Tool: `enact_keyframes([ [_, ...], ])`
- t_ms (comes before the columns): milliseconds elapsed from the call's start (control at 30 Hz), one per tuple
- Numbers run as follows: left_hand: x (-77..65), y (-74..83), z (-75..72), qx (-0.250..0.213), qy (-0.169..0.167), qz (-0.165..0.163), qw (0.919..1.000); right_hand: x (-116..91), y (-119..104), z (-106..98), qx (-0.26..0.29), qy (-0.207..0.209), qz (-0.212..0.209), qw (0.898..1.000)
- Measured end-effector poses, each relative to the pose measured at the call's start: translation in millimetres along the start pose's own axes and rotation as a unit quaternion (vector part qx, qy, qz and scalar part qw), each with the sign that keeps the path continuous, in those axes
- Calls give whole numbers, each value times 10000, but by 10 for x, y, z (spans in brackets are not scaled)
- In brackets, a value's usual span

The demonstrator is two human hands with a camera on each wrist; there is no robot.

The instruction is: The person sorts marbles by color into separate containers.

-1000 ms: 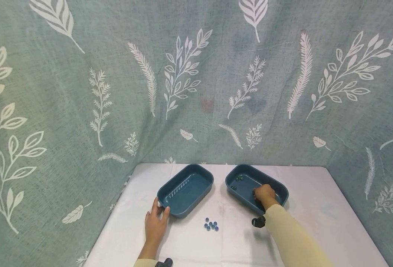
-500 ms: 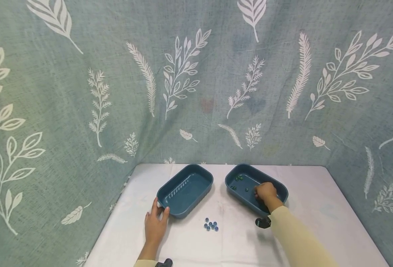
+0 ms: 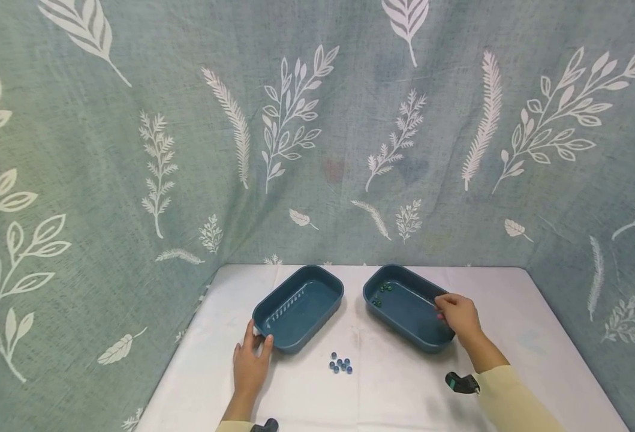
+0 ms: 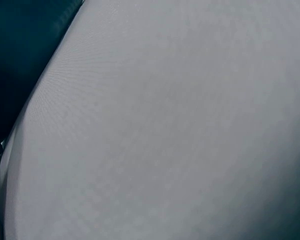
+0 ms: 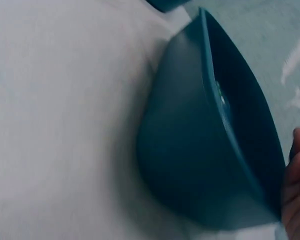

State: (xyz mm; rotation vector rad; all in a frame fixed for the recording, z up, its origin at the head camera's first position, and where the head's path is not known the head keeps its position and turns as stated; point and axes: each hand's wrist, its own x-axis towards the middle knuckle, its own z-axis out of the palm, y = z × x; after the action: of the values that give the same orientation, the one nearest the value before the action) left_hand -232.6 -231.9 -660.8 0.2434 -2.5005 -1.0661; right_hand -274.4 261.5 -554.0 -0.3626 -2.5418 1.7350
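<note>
In the head view my left hand (image 3: 250, 367) touches the near-left end of the left teal tray (image 3: 325, 315), its thumb and fingers spread. That tray holds nothing visible. My right hand (image 3: 460, 316) is over the right end of the second teal tray (image 3: 400, 332), with bent fingers inside the rim line. Whether anything lies between those fingertips is hidden. Small green marbles sit in two clusters, one at the back (image 3: 385, 288) and another by the left wall (image 3: 376, 302). In the right wrist view, blurred fingers (image 5: 296, 185) appear beside the tray's rim (image 5: 217, 107).
Several blue marbles (image 3: 341, 363) lie loose on the white cloth (image 3: 360, 396) between and in front of the trays. A green leaf-patterned curtain (image 3: 333, 150) stands behind the table and along both sides.
My right hand has lifted from the tray floor and moved right towards its rim. A single green marble seen beside it half a second ago has left that spot. My left hand stays put.
</note>
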Motion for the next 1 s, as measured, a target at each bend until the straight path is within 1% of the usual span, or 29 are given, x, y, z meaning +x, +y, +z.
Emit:
enact_keyframes([
  [133, -14, 22, 14, -65, -5, -1, 10000, -80, 94, -171, 354, 336, 3, 9988],
  [233, -28, 59, 15, -62, 0, 21, 10000, -119, 194, -244, 552, 634, -14, 9965],
  [300, -36, 88, 10, -35, -34, 11, 10000, -143, 273, -266, 712, 757, -7, 9946],
  [400, -42, 85, 1, 36, -105, -41, 9999, -203, 384, -244, 1040, 938, -27, 9901],
  [500, -25, 52, -9, 87, -207, -110, 9997, -281, 490, -182, 1368, 1194, -60, 9834],
  [567, -9, 44, -15, 40, -269, -114, 9996, -337, 547, -146, 1486, 1399, -104, 9789],
  [633, -4, 63, -17, 21, -366, -172, 9992, -382, 597, -136, 1537, 1510, -168, 9764],
  [767, -53, 153, -44, -26, -572, -264, 9980, -439, 690, -130, 1088, 1655, -400, 9794],
  [833, -108, 211, -71, -32, -603, -302, 9977, -457, 732, -115, 654, 1681, -545, 9821],
  [900, -175, 270, -98, 62, -381, -356, 9986, -463, 776, -94, 304, 1620, -684, 9839],
  [933, -209, 299, -110, 96, -196, -397, 9990, -459, 798, -82, 129, 1563, -771, 9846],
  [1000, -270, 362, -132, 112, 302, -435, 9985, -446, 842, -59, -221, 1435, -950, 9848],
])
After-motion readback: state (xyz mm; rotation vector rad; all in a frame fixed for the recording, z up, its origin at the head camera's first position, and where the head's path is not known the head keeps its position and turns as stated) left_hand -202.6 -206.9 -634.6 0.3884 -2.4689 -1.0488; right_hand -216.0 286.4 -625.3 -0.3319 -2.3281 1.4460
